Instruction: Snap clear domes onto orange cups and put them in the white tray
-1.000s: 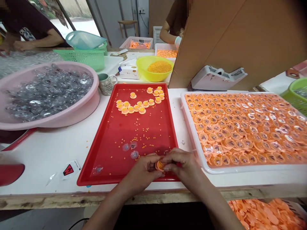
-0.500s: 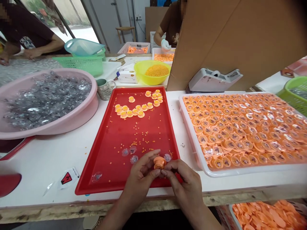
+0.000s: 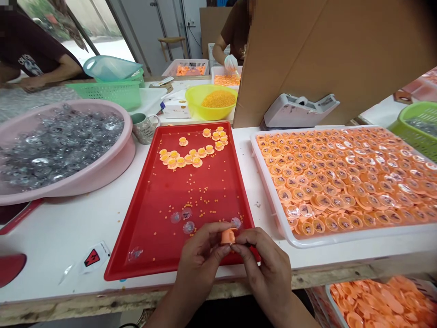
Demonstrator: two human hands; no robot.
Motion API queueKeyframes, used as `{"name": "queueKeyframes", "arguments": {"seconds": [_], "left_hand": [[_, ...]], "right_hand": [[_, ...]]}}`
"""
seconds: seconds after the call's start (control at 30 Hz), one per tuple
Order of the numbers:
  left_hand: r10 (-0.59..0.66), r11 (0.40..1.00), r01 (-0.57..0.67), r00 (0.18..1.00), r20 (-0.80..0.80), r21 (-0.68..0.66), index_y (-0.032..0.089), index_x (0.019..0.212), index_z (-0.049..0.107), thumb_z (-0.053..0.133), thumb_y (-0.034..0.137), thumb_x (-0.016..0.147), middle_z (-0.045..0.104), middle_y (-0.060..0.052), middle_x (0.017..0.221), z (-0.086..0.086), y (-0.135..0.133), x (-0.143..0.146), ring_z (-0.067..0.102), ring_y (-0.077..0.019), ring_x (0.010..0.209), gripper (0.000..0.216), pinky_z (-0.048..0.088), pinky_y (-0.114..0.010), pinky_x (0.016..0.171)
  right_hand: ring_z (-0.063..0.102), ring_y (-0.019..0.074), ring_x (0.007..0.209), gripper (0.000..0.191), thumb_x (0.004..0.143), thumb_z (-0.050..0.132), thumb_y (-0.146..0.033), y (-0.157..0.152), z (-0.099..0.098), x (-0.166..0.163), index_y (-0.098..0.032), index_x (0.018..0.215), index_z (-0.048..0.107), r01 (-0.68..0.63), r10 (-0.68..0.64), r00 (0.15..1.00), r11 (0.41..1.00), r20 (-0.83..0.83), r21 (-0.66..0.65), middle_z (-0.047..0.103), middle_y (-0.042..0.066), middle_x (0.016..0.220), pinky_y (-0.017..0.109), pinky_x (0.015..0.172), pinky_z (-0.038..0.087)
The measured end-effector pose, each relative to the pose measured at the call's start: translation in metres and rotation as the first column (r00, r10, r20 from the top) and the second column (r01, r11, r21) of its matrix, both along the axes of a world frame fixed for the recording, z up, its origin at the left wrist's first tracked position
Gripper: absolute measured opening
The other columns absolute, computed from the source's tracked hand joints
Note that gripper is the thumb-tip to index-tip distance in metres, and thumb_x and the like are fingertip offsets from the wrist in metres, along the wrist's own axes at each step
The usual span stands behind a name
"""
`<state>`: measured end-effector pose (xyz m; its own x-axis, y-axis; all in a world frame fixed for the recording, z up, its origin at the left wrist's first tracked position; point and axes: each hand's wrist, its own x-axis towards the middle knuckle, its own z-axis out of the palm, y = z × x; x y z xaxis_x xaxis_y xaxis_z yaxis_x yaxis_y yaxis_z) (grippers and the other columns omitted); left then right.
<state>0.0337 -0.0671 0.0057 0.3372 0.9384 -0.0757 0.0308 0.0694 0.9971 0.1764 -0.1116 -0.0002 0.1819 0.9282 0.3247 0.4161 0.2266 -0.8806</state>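
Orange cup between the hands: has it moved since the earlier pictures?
Yes: against the near edge of the red tray, the orange cup has risen slightly and turned from tilted to upright.

No words can be read clearly. On the desk [image 3: 58,237] at the left lies a white sticker [image 3: 95,257] with a red and black sign. The mug [image 3: 145,129] and white box [image 3: 174,109] have writing too small to read.

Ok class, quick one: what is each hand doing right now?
Left hand: closed, holding a small orange plastic piece.
Right hand: closed, pinching the same piece with its fingertips.
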Motion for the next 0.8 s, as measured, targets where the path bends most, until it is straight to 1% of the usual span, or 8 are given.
{"name": "queueKeyframes", "arguments": {"seconds": [0.1, 0.2, 0.3, 0.37, 0.47, 0.6, 0.7, 0.8], "left_hand": [[0.039, 0.988, -0.026, 0.995, -0.088, 0.149, 0.023, 0.101, 0.069, 0.063, 0.016, 0.082, 0.072, -0.004, 0.099, -0.005, -0.002, -0.003, 0.069, -0.0200, 0.092, 0.021, 0.056, -0.029, 0.082], [0.041, 0.977, -0.019, 0.994, -0.102, 0.212, 0.025, 0.099, 0.069, 0.062, 0.014, 0.083, 0.072, -0.003, 0.096, -0.005, -0.001, -0.004, 0.069, -0.0188, 0.088, 0.021, 0.055, -0.028, 0.081], [-0.012, 0.992, 0.019, 0.999, -0.053, 0.128, 0.026, 0.105, 0.067, 0.060, 0.014, 0.084, 0.071, -0.002, 0.099, 0.000, 0.004, -0.004, 0.068, -0.0183, 0.090, 0.025, 0.055, -0.027, 0.081], [-0.022, 0.998, 0.023, 1.000, -0.006, 0.051, 0.026, 0.104, 0.068, 0.062, 0.016, 0.083, 0.068, -0.003, 0.102, 0.003, 0.006, -0.004, 0.066, -0.0183, 0.094, 0.024, 0.055, -0.026, 0.082], [0.018, 1.000, -0.017, 0.998, 0.053, -0.014, 0.024, 0.099, 0.069, 0.064, 0.019, 0.082, 0.065, -0.003, 0.098, 0.000, 0.004, 0.000, 0.065, -0.0179, 0.091, 0.019, 0.053, -0.026, 0.080], [0.110, 0.994, -0.108, 0.990, 0.086, -0.028, 0.021, 0.093, 0.068, 0.064, 0.025, 0.080, 0.061, -0.003, 0.083, -0.012, -0.003, 0.010, 0.062, -0.0169, 0.076, 0.014, 0.051, -0.026, 0.069], [0.021, 1.000, -0.021, 1.000, 0.000, -0.002, 0.019, 0.092, 0.069, 0.065, 0.025, 0.078, 0.063, -0.005, 0.084, -0.009, 0.011, 0.013, 0.062, -0.0176, 0.076, 0.016, 0.051, -0.026, 0.067], [-0.117, 0.989, 0.138, 0.956, -0.268, 0.060, 0.020, 0.091, 0.071, 0.066, 0.025, 0.077, 0.070, -0.006, 0.089, 0.011, 0.057, 0.005, 0.065, -0.0194, 0.082, 0.016, 0.052, -0.028, 0.073]], "right_hand": [[0.062, 0.0153, 0.072, 0.018, 0.089, 0.050, -0.007, -0.001, 0.001, -0.004, -0.023, 0.089, 0.060, 0.016, -0.015, 1.000, 0.999, -0.026, 0.034, 0.064, 0.001, 0.079, 0.025, 0.066, 0.049], [0.062, 0.0152, 0.074, 0.020, 0.088, 0.052, -0.009, 0.000, -0.002, -0.004, -0.024, 0.100, 0.058, 0.060, -0.059, 0.997, 0.998, -0.049, 0.005, 0.063, 0.001, 0.082, 0.025, 0.066, 0.051], [0.062, 0.0170, 0.081, 0.028, 0.089, 0.052, -0.012, 0.003, -0.003, 0.000, -0.024, 0.114, 0.056, 0.059, -0.059, 0.998, 0.998, -0.024, 0.002, 0.062, 0.004, 0.092, 0.027, 0.069, 0.053], [0.061, 0.0183, 0.086, 0.028, 0.090, 0.050, -0.012, 0.004, -0.003, 0.002, -0.025, 0.114, 0.057, 0.024, -0.024, 1.000, 1.000, 0.007, 0.003, 0.061, 0.006, 0.099, 0.029, 0.073, 0.053], [0.062, 0.0183, 0.083, 0.023, 0.090, 0.051, -0.015, 0.003, -0.006, 0.001, -0.026, 0.109, 0.059, -0.023, 0.024, 0.999, 0.999, 0.022, -0.026, 0.063, 0.005, 0.095, 0.027, 0.071, 0.054], [0.063, 0.0177, 0.074, 0.016, 0.089, 0.052, -0.021, 0.004, -0.021, -0.004, -0.025, 0.102, 0.060, 0.052, -0.051, 0.999, 0.998, 0.016, -0.026, 0.064, 0.004, 0.087, 0.025, 0.064, 0.054], [0.064, 0.0176, 0.069, 0.013, 0.086, 0.057, -0.027, 0.009, -0.030, 0.001, -0.024, 0.098, 0.062, 0.046, -0.050, 0.997, 0.997, -0.060, -0.063, 0.065, 0.004, 0.083, 0.024, 0.059, 0.054], [0.064, 0.0184, 0.064, 0.016, 0.085, 0.061, -0.036, 0.011, -0.027, 0.017, -0.023, 0.094, 0.064, 0.038, -0.082, 0.970, 0.982, -0.230, -0.186, 0.065, 0.003, 0.074, 0.024, 0.056, 0.055]]}}
